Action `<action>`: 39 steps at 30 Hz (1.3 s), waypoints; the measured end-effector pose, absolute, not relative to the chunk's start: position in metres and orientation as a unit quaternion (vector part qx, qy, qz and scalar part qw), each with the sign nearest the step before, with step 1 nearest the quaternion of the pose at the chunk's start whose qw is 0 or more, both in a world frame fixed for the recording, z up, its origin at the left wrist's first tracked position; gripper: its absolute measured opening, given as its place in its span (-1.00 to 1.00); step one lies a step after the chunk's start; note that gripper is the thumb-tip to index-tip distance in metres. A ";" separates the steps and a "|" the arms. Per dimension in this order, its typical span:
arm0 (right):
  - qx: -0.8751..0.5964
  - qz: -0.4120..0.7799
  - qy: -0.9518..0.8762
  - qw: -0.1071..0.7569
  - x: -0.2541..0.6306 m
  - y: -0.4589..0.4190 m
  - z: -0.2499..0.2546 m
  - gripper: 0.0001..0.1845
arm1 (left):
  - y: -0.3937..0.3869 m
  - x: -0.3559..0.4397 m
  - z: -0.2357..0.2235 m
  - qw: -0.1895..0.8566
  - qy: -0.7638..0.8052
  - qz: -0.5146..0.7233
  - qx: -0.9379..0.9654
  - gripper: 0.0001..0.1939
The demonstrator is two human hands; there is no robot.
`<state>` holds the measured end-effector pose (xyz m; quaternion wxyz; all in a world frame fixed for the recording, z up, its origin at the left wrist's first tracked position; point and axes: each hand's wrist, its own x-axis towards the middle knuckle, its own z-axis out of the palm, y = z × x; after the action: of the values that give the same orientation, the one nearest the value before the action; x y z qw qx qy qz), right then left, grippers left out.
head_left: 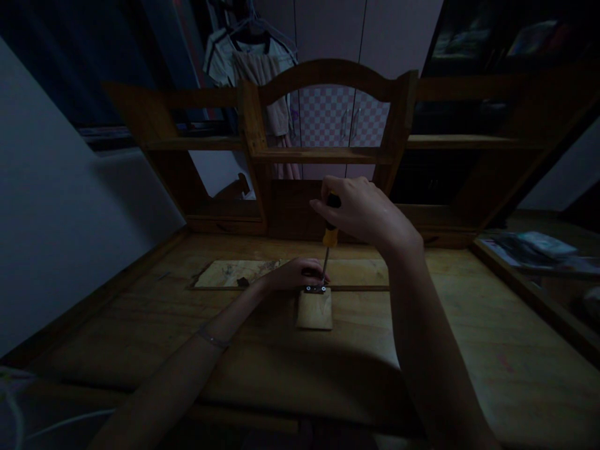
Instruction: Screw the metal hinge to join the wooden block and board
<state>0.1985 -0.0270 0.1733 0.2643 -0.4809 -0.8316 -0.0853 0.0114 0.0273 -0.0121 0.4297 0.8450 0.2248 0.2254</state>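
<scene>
My right hand (359,203) is closed around the handle of a screwdriver (330,236) with a dark and yellow grip. Its shaft points down, slightly tilted, to a small dark metal hinge (315,289). Two bright screw heads show on the hinge, along the top edge of a small square wooden block (314,311). My left hand (300,273) curls in beside the screwdriver tip, fingers bent at the hinge's far side. What those fingers pinch is hidden. Behind the block, a long wooden board (359,272) with a rough, stained left part lies across the desk.
The wooden desk top (469,312) carries everything. A wooden shelf unit (323,155) with an arched top rises along the back. At right, papers and a plastic packet (546,244) lie on another surface. A white cable (70,420) runs at lower left.
</scene>
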 end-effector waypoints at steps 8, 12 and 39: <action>-0.458 -0.066 -0.845 0.267 0.198 -0.033 0.177 -0.71 | 0.027 0.010 -0.011 0.415 0.221 0.227 0.853 -0.83; -0.466 -0.077 -0.840 0.265 0.198 -0.032 0.176 -0.68 | 0.028 0.010 -0.012 0.409 0.225 0.227 0.855 -0.84; -0.484 -0.099 -0.830 0.259 0.199 -0.031 0.176 -0.68 | 0.027 0.011 -0.010 0.410 0.227 0.223 0.855 -0.82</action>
<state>0.1991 -0.0314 0.1757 0.2587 -0.4840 -0.8301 -0.0988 0.0107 0.0268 -0.0096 0.4096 0.8548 0.2273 0.2231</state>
